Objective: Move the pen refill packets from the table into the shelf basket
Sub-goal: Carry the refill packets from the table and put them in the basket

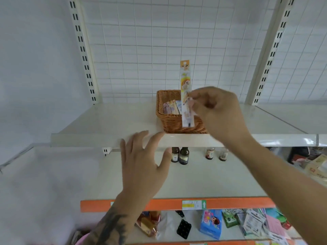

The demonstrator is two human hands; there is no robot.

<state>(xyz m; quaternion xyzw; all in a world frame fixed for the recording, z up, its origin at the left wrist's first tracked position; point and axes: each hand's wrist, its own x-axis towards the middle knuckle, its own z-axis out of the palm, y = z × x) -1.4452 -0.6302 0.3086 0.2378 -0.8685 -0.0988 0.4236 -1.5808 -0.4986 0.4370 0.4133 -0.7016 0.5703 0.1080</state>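
My right hand [216, 110] pinches a long narrow pen refill packet [185, 80] with an orange top, holding it upright in front of the wicker basket [170, 122] on the upper shelf. The packet's lower end hangs over the basket's front right part. Several other refill packets [172, 107] lie inside the basket. My left hand [143, 161] is lower and to the left, fingers spread and empty, its fingertips at the shelf's front edge [99, 139].
Small dark bottles [184, 155] stand on the shelf below, under the basket. An orange-edged shelf [159, 205] sits lower still, with boxes and packets [211, 225] beneath it. A wire grid panel [168, 41] backs the upper shelf.
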